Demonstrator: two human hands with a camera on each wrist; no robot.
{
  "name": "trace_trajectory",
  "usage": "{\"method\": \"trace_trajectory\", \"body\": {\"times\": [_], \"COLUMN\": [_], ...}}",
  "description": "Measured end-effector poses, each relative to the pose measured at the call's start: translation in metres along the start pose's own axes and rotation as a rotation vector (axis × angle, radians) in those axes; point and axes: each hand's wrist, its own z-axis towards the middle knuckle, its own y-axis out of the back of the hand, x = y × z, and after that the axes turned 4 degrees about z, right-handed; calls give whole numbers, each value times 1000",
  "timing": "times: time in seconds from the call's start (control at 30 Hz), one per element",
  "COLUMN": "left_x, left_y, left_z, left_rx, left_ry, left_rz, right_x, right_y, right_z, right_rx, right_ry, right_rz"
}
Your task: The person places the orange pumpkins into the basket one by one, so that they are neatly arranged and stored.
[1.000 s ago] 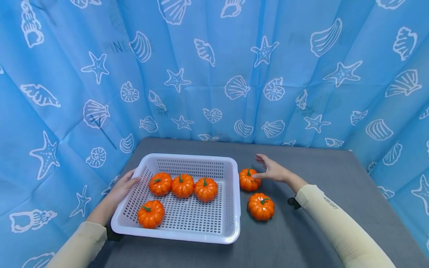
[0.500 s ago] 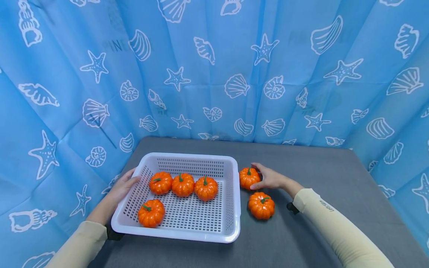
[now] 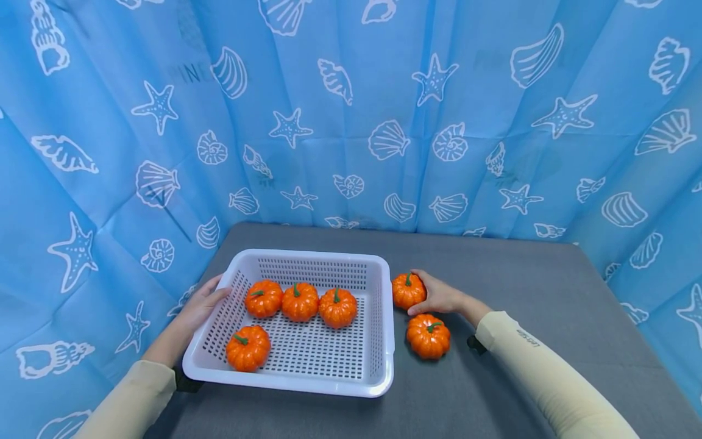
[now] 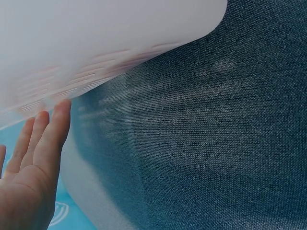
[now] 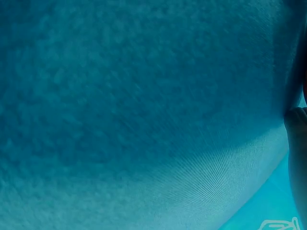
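At the left side of a white plastic basket, my left hand rests against the rim. The left wrist view shows the straight fingers of that hand by the basket's outer wall. Just right of the basket, my right hand grips a small orange pumpkin with a green stem, thumb on the near side and fingers behind. Another pumpkin lies on the table just in front of this hand. In the right wrist view only an edge of the hand shows.
Inside the basket, three pumpkins stand in a row, with the middle pumpkin between two others, and one more pumpkin lies at the front left. Grey cloth covers the table. A blue shell-patterned curtain hangs behind.
My right hand has come down and closed its thumb and fingers round the pumpkin beside the basket. The left hand, the basket and the other pumpkins have stayed in place.
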Motion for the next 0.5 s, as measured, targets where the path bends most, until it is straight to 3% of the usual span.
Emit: {"method": "trace_trajectory", "body": {"times": [0.5], "left_x": [-2], "left_y": [-1], "left_z": [-1], "left_rx": [-9], "left_ry": [21], "left_rz": [25], "right_x": [-1], "right_y": [-5], "right_z": [0], "right_rx": [-58], "right_ry": [-14], "right_rz": [-9]}}
